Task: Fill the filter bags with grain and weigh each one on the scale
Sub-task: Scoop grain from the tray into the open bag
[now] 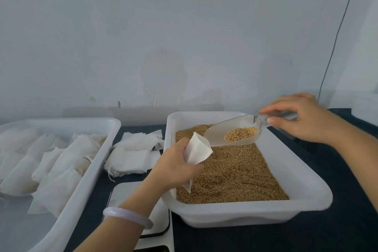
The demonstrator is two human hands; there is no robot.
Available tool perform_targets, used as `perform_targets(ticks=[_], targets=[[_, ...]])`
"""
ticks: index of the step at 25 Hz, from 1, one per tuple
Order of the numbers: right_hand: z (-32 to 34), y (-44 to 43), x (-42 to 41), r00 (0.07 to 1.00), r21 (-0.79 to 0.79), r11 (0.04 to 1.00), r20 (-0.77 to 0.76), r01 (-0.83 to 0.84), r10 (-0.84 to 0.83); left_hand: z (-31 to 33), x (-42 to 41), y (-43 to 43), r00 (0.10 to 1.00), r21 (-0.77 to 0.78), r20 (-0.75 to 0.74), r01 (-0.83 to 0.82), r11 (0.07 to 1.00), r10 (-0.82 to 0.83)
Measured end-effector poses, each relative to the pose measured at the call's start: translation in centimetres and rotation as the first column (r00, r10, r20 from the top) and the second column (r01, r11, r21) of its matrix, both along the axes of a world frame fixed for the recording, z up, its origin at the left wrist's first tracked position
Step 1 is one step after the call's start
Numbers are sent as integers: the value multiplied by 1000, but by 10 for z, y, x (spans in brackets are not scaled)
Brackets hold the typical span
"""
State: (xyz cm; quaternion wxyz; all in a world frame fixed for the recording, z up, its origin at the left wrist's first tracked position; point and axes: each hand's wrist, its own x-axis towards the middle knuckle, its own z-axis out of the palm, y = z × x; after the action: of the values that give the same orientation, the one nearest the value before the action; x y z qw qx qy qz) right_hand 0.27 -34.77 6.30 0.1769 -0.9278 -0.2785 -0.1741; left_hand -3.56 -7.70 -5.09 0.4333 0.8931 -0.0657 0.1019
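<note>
Now my left hand grips the filter bag above the grain tray, catching spills; my right hand pinches the loaded scoop. Pouring looks next.

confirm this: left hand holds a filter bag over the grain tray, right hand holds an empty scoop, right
Not empty: the head view shows grain in the scoop. The left hand holds the filter bag over the grain tray, the right hand the scoop.
</note>
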Motion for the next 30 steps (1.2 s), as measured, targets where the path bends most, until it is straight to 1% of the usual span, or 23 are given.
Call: perform_targets(ticks=[2, 5, 9, 13, 21, 30], targets=[[8, 7, -1, 997, -86, 996, 73, -1, 7, 1, -1, -1, 1000, 23, 2, 5, 1000, -5], [16, 16, -1, 986, -156, 988, 165, -4, 30, 2, -3, -3, 1000, 58, -8, 4, 998, -3], [20, 22, 0, 978, -198, 980, 205, 0, 42, 2, -4, -4, 1000, 85, -18, -2, 996, 4], [16, 21, -2, 981, -185, 983, 191, 6, 30, 1, -4, -4, 1000, 60, -12, -7, 998, 8], [9, 18, -2, 983, -126, 992, 179, -7, 30, 0, -2, -4, 1000, 72, 11, -9, 997, 8], [11, 17, 1, 983, -115, 993, 182, -14, 34, 0, -3, -2, 1000, 43, -9, 11, 999, -10]])
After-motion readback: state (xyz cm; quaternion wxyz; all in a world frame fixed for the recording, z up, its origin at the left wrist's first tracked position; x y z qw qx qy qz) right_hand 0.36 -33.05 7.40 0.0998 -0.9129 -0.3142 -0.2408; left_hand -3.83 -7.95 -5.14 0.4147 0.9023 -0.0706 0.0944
